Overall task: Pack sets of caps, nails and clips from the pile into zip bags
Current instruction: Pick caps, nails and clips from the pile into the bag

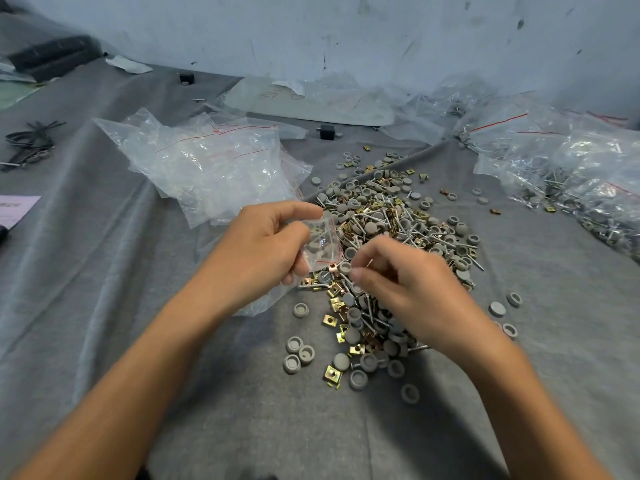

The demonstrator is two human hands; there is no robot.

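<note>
Head view: a limp, slippery zip bag [320,245] is being gripped by the left hand [266,244]; a stiff nail [369,263] is seemingly being pinched by the right hand [405,285].

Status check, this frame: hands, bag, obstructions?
Left hand grips small zip bag, caps inside. Right hand over pile, seems to pinch a nail. Nothing between nail and bag.

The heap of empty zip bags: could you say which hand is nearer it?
Left. The left hand is just in front of the heap; the right hand farther right, over the pile.
</note>
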